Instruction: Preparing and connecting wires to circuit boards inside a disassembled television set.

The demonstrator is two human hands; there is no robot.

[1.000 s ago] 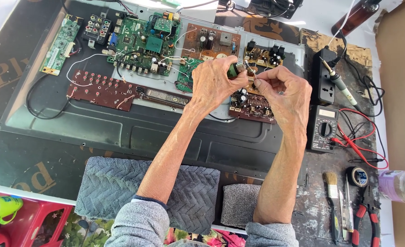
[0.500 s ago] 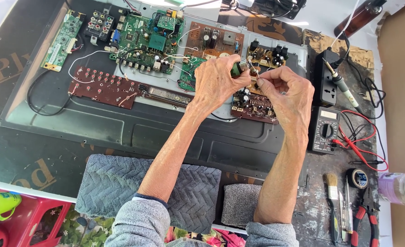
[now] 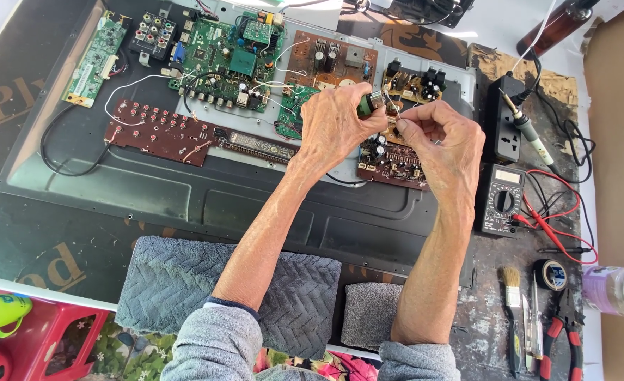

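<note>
We see the left hand (image 3: 337, 123) curled tight around a small green part (image 3: 365, 104), which pokes out at its fingertips. Just right of it, the right hand (image 3: 439, 137) is pinched closed on a thin wire (image 3: 394, 107) running up toward that part. Below and between both hands lies a brown circuit board (image 3: 393, 164); a multimeter (image 3: 502, 200) sits right of the right wrist.

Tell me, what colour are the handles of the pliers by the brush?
Red and black, on the pliers in the head view's lower right.
</note>
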